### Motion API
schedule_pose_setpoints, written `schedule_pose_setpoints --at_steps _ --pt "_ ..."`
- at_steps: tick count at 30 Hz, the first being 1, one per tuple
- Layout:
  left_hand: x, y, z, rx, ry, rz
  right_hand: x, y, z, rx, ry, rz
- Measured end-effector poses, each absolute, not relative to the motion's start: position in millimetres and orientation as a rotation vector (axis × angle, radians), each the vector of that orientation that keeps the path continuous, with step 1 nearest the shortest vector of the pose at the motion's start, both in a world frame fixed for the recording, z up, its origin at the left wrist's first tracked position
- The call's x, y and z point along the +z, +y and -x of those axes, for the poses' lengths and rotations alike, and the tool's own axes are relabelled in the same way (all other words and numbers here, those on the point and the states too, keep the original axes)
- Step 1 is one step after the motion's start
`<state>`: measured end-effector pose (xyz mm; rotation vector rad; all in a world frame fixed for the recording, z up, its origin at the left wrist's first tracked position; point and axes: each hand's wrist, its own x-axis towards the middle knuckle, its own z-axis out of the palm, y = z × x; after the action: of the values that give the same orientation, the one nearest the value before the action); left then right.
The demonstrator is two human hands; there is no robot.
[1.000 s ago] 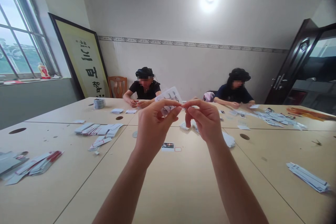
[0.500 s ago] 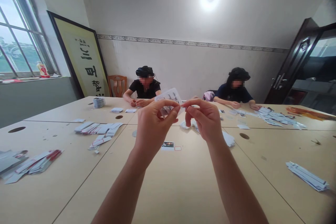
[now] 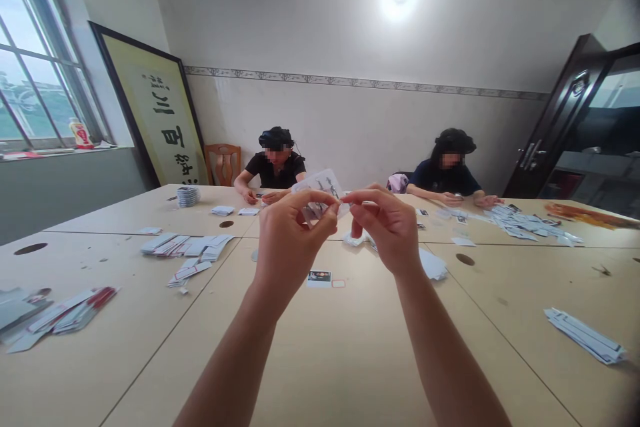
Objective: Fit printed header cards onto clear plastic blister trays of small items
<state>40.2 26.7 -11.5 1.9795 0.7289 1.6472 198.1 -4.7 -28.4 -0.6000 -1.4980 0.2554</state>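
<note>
Both my hands are raised above the beige table [image 3: 320, 360]. My left hand [image 3: 290, 240] pinches a small white printed card [image 3: 323, 185] between thumb and fingers, its face turned away from me. My right hand [image 3: 387, 227] meets it from the right, thumb and forefinger pinched at the card's right edge. On the table below lie a small photo card [image 3: 320, 277] and a tiny red-framed sticker [image 3: 339, 283]. A white pile of cards [image 3: 433, 265] sits partly hidden behind my right wrist.
Card piles lie at the left edge [image 3: 60, 313], centre left [image 3: 187, 248] and right [image 3: 585, 335]. Two other people [image 3: 275, 167] [image 3: 450, 173] sit at the far side with scattered cards [image 3: 520, 223]. A framed calligraphy panel [image 3: 155, 113] leans by the window; a dark door [image 3: 565, 120] stands at right.
My hands have shifted slightly left and closer together on the card. The far right person's hand moved among the scattered cards.
</note>
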Motion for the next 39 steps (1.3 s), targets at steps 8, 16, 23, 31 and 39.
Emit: schedule_pose_setpoints --at_steps 8,16,23,31,39 --pt "-11.1 26.9 -38.6 1.630 0.686 -2.003 -30.3 -5.5 -193.4 0.014 -1.468 0.679" --pt "-11.0 28.4 -40.4 1.669 0.718 -2.006 -30.5 -7.4 -190.7 -0.053 -1.476 0.704" --pt "-11.6 30.7 -40.6 1.640 0.655 -1.951 -30.8 -8.8 -191.7 -0.088 -1.506 0.713" --pt "-8.7 29.6 -41.8 1.572 0.608 -1.840 -29.2 -12.4 -193.0 -0.179 -1.563 0.726" --pt "-8.4 29.6 -40.5 1.471 0.647 -2.007 -25.6 -15.0 -198.3 -0.244 -1.559 0.764"
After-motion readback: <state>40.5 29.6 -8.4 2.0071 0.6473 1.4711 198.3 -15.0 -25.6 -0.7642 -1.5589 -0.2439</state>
